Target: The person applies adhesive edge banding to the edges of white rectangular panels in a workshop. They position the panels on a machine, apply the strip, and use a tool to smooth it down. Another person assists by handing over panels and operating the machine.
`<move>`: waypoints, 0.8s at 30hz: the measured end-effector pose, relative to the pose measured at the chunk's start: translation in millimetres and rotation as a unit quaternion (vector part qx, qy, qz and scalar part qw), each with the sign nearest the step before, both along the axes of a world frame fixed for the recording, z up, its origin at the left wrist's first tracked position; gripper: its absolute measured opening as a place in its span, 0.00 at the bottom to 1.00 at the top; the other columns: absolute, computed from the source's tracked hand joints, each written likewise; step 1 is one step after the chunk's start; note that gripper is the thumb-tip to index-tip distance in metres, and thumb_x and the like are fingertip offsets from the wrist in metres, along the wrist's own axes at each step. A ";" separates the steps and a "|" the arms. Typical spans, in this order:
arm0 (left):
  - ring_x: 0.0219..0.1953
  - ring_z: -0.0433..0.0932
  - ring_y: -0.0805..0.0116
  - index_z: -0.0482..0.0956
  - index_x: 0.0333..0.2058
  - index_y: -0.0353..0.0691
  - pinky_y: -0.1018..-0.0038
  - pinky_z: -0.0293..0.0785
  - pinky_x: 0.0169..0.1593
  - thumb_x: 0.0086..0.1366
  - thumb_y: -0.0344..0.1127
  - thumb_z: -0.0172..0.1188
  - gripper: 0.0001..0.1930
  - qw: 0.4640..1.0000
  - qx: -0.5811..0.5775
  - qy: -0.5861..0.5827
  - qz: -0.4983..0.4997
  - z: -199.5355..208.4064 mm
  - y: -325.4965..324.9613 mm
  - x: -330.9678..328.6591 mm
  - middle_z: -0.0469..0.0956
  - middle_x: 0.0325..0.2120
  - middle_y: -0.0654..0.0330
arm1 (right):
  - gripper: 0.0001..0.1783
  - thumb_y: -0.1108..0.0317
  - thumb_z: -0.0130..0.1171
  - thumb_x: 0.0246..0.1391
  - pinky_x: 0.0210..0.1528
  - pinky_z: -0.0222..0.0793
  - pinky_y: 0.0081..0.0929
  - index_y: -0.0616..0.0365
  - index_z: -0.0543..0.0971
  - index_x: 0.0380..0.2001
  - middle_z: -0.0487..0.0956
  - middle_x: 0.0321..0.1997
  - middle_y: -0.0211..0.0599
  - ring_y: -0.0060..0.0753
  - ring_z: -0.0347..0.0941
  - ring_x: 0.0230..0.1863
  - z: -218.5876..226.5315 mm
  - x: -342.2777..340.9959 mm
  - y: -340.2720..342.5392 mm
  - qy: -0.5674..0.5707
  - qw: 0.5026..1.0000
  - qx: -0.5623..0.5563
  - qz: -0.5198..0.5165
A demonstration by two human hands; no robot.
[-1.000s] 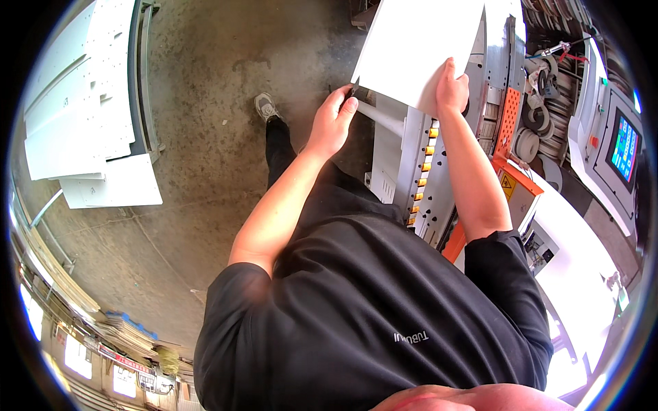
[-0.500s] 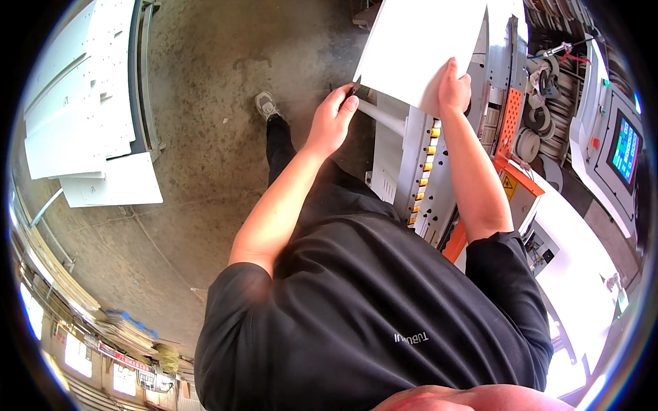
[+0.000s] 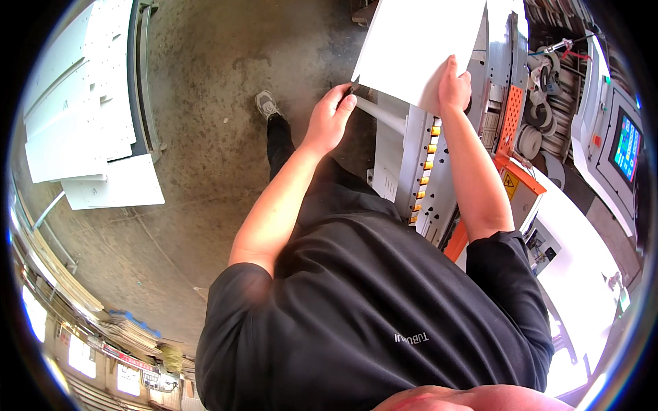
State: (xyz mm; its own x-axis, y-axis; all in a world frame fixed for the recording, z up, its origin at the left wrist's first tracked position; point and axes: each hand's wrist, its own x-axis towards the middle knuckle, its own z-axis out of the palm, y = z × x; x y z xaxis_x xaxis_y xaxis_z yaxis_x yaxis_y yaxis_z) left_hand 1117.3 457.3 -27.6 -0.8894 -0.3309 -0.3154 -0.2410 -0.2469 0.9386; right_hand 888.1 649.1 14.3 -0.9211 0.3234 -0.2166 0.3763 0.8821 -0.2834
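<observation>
A white rectangular panel [image 3: 418,51] lies over the roller edge of a grey and white machine at the top of the view. My right hand [image 3: 454,89] grips its near right corner, thumb on top and the other fingers bent at the edge. At the panel's near left corner, my left hand [image 3: 332,118] is closed, thumb against fingers, around something small and dark that I cannot make out. A pale bar [image 3: 384,115] runs from beside that hand to the machine. Yellow rollers [image 3: 428,166] line the machine's side just below the panel.
An orange perforated guard [image 3: 510,120] and a control screen [image 3: 626,147] stand to the right. Rolls of edging strip [image 3: 531,140] sit between them. Further white panels [image 3: 113,181] are stacked on a rack at the left. Concrete floor [image 3: 199,157] lies between.
My left hand and the panel's near left corner have shifted very slightly left. My right hand keeps its hold on the panel, almost unmoved. The view has turned a little.
</observation>
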 end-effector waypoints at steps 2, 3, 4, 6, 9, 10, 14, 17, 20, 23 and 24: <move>0.46 0.82 0.57 0.77 0.52 0.37 0.66 0.74 0.51 0.76 0.47 0.52 0.19 0.998 -0.055 -0.016 -0.018 -2.8 0.2 -3.1 0.83 0.42 0.52 | 0.45 0.28 0.45 0.62 0.62 0.68 0.48 0.66 0.75 0.53 0.81 0.55 0.57 0.59 0.76 0.59 -0.3 -0.6 0.3 0.000 1.000 0.000 -0.003; 0.44 0.82 0.54 0.78 0.50 0.38 0.64 0.75 0.49 0.76 0.48 0.52 0.19 0.995 -0.087 -0.040 -0.037 -1.9 -0.7 -5.4 0.83 0.39 0.51 | 0.45 0.28 0.45 0.62 0.62 0.68 0.48 0.66 0.75 0.53 0.81 0.55 0.57 0.59 0.76 0.59 0.8 -0.6 -1.1 -0.002 1.000 -0.001 -0.006; 0.42 0.83 0.51 0.78 0.48 0.39 0.62 0.76 0.47 0.75 0.48 0.51 0.18 0.989 -0.119 -0.064 -0.055 -1.0 -1.4 -8.1 0.83 0.37 0.50 | 0.45 0.28 0.45 0.62 0.62 0.68 0.48 0.66 0.75 0.53 0.81 0.55 0.58 0.59 0.76 0.59 1.6 -0.4 -2.1 -0.005 1.000 -0.002 -0.009; 0.43 0.81 0.45 0.77 0.47 0.36 0.60 0.75 0.48 0.72 0.48 0.52 0.19 0.982 -0.129 -0.117 -0.070 2.8 -1.4 -17.8 0.82 0.37 0.43 | 0.45 0.29 0.46 0.62 0.62 0.68 0.48 0.66 0.75 0.54 0.81 0.55 0.57 0.59 0.76 0.59 2.8 0.2 -3.4 -0.007 1.000 -0.004 -0.011; 0.43 0.81 0.41 0.78 0.46 0.36 0.57 0.75 0.48 0.67 0.47 0.52 0.20 0.978 -0.130 -0.149 -0.063 1.1 -0.4 -27.5 0.82 0.36 0.41 | 0.44 0.29 0.46 0.62 0.62 0.68 0.48 0.66 0.75 0.54 0.81 0.55 0.57 0.58 0.76 0.59 4.0 0.1 -4.3 -0.006 1.000 -0.002 -0.011; 0.43 0.81 0.40 0.79 0.45 0.36 0.56 0.75 0.48 0.66 0.47 0.51 0.20 0.979 -0.127 -0.152 -0.056 -1.3 0.0 -29.4 0.82 0.36 0.41 | 0.44 0.30 0.46 0.62 0.62 0.68 0.48 0.66 0.75 0.54 0.81 0.55 0.57 0.58 0.76 0.59 4.6 0.2 -4.3 -0.006 1.000 0.000 -0.011; 0.40 0.83 0.43 0.82 0.38 0.41 0.54 0.77 0.44 0.65 0.45 0.55 0.15 0.968 -0.179 -0.168 -0.045 -10.0 0.5 -34.8 0.84 0.33 0.48 | 0.44 0.30 0.46 0.62 0.62 0.68 0.48 0.66 0.75 0.54 0.81 0.56 0.57 0.58 0.76 0.59 5.4 -1.7 -3.7 -0.019 1.000 -0.001 -0.014; 0.40 0.83 0.43 0.83 0.38 0.41 0.54 0.78 0.43 0.65 0.45 0.56 0.14 0.965 -0.191 -0.176 -0.045 -12.7 1.2 -35.8 0.84 0.33 0.48 | 0.44 0.30 0.45 0.63 0.62 0.68 0.48 0.67 0.75 0.54 0.80 0.56 0.57 0.58 0.76 0.59 -1.7 -4.2 3.4 -0.025 1.000 0.002 -0.008; 0.40 0.82 0.43 0.83 0.37 0.42 0.54 0.77 0.43 0.65 0.44 0.56 0.14 0.967 -0.183 -0.175 -0.038 -20.0 3.1 -37.9 0.84 0.32 0.48 | 0.44 0.30 0.45 0.63 0.62 0.68 0.48 0.67 0.75 0.54 0.81 0.55 0.58 0.58 0.76 0.59 -1.2 -5.4 3.9 -0.025 1.000 -0.005 -0.001; 0.40 0.82 0.43 0.83 0.37 0.42 0.54 0.77 0.42 0.65 0.44 0.56 0.13 0.969 -0.182 -0.164 -0.034 -28.7 2.9 -41.1 0.84 0.32 0.48 | 0.44 0.30 0.44 0.63 0.61 0.68 0.48 0.67 0.76 0.53 0.81 0.54 0.58 0.59 0.76 0.58 2.0 -4.7 -0.2 -0.023 1.000 0.000 -0.006; 0.40 0.82 0.43 0.83 0.37 0.42 0.54 0.77 0.42 0.65 0.44 0.56 0.13 0.970 -0.177 -0.161 -0.034 -29.1 2.4 -42.5 0.84 0.32 0.48 | 0.44 0.30 0.44 0.63 0.61 0.68 0.48 0.67 0.76 0.53 0.81 0.54 0.58 0.59 0.77 0.58 3.4 -4.6 -1.2 -0.026 1.000 0.002 -0.008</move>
State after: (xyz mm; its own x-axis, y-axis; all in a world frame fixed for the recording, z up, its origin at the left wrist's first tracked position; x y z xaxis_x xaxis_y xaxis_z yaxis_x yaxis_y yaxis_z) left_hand 1074.8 459.7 -56.6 -0.7870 -0.4128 -0.4585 -0.5410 0.1047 0.8344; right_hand 883.4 647.9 17.7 -0.9032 0.3396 -0.2625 0.4052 0.8763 -0.2606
